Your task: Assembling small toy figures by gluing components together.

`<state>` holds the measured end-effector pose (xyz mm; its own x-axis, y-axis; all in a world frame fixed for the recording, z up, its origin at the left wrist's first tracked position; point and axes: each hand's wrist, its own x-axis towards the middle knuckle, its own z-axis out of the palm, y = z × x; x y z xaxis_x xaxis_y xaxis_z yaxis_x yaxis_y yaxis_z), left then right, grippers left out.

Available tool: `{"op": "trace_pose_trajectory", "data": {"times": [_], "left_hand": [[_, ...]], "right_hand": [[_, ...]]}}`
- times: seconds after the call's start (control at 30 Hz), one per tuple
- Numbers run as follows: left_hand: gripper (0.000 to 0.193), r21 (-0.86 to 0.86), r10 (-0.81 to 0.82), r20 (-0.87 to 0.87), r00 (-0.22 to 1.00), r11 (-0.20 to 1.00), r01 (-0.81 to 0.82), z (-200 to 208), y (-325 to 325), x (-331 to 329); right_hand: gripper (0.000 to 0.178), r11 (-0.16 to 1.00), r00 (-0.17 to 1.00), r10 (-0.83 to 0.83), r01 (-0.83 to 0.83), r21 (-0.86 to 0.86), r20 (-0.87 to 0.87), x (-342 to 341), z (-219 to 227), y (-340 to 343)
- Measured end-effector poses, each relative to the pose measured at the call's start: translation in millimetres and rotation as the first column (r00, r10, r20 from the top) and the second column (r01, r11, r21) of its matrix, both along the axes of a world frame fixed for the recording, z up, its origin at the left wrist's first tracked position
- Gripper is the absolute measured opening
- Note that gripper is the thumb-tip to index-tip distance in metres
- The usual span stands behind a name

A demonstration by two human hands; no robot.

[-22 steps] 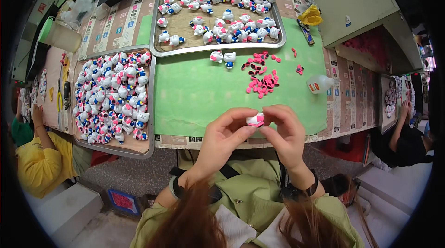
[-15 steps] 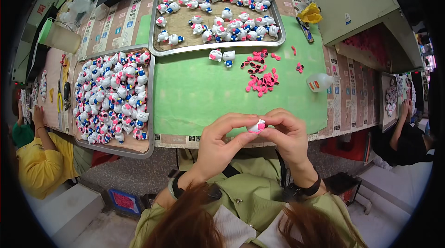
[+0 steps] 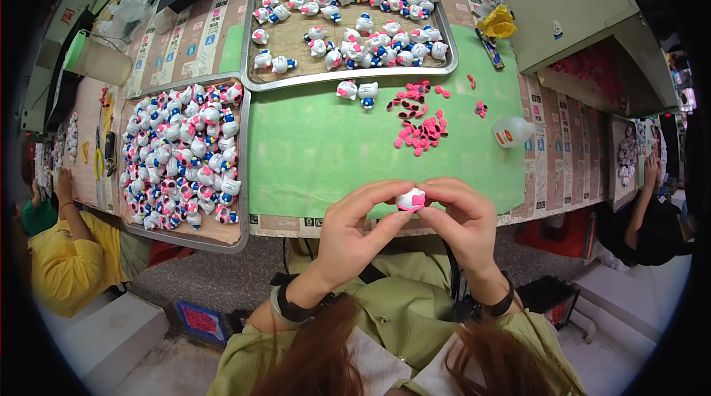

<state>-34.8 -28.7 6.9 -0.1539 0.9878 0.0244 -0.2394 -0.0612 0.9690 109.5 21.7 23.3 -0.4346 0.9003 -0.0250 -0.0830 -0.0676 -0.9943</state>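
Between the fingertips of both hands I hold a small white and pink figurine (image 3: 411, 201) above the table's near edge. My left hand (image 3: 357, 229) pinches it from the left, and my right hand (image 3: 461, 222) from the right; fingers cover part of it. Beyond my hands, small pink and dark oval pieces (image 3: 421, 133) lie loose on the green sheet (image 3: 318, 151). Two white figurines (image 3: 357, 91) lie by the rim of the far metal tray (image 3: 355, 79), which holds many more with pink and blue parts. Another metal tray (image 3: 242, 166), on the left, is packed with similar figurines.
A small white squeeze bottle (image 3: 512, 131) lies at the right of the sheet. Behind it are a yellow crumpled cloth (image 3: 498, 22) and a grey cabinet (image 3: 566, 11). Pliers (image 3: 98, 162) rest at far left. Other people work on both sides, one in a yellow shirt (image 3: 70, 266).
The figurine has turned slightly between my fingers, so more of its white and pink surface shows. Both hands keep their pinch on it. The trays and loose pieces look unmoved.
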Motion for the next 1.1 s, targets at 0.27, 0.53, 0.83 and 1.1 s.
{"op": "trace_pose_trajectory", "data": {"times": [0.27,0.53,0.83,1.1], "left_hand": [[0.027,0.103,0.013,-0.255,0.967,0.995,0.014,5.9,-0.7,-2.4],[0.024,0.167,0.045,-0.244,0.969,0.986,-0.004,5.1,-1.2,0.0],[0.020,0.119,0.029,-0.183,0.983,0.993,-0.007,5.3,-2.3,-1.4],[0.019,0.145,0.027,-0.173,0.985,0.989,-0.002,6.4,-1.9,-2.7]], "right_hand": [[0.029,0.979,0.995,0.026,-0.046,0.197,0.101,2.3,3.5,-0.4],[0.029,0.967,0.999,-0.010,0.001,0.256,0.034,1.8,-3.3,-5.8],[0.027,0.971,0.999,0.001,-0.010,0.238,0.039,1.6,-5.7,-7.1],[0.027,0.960,0.998,0.001,-0.020,0.278,0.067,1.4,-1.5,-8.1]]}}
